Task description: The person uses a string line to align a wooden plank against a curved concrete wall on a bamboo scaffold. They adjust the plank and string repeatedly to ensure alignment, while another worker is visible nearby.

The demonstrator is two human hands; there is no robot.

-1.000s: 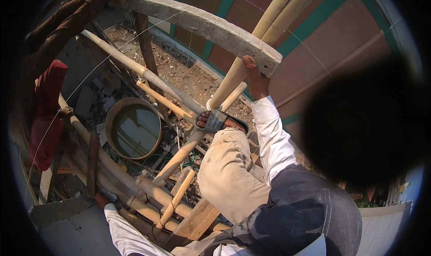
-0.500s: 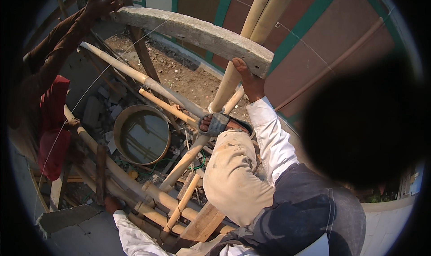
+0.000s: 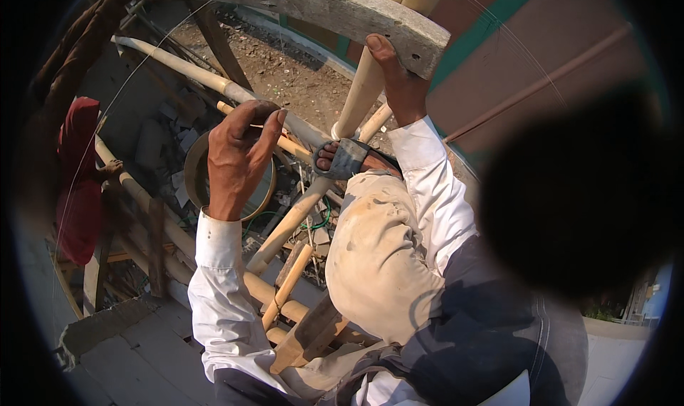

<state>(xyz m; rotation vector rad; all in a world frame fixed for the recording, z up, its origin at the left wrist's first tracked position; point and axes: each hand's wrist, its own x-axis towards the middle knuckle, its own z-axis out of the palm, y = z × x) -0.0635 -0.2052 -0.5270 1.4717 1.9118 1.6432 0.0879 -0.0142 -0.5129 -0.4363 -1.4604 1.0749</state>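
A long grey weathered board [image 3: 313, 3] spans the top of the view. Its right end is in my right hand [image 3: 405, 78], the thumb pressed on its near face and the fingers hidden beyond. Below the board, in mid-air, is my left hand [image 3: 242, 149]. Its fingers are loosely curled, with a gap toward the thumb and nothing visible between them. My sandalled foot [image 3: 342, 157] rests where bamboo poles [image 3: 288, 228] cross. At the left, another person's arms [image 3: 78, 50] reach up toward the board's far end; their grip is out of sight.
A round tub of water [image 3: 196, 167] stands among rubble below, partly hidden by my left hand. Thick upright bamboo [image 3: 363, 110] rises beside the board. A thin wire [image 3: 135, 85] crosses the left side. A broken concrete edge [image 3: 100, 331] lies lower left. Red cloth [image 3: 80, 192] hangs by the co-worker.
My left hand has left the bamboo and timber at lower left and risen to the middle. The board and my right hand sit higher in view, partly because the view has shifted.
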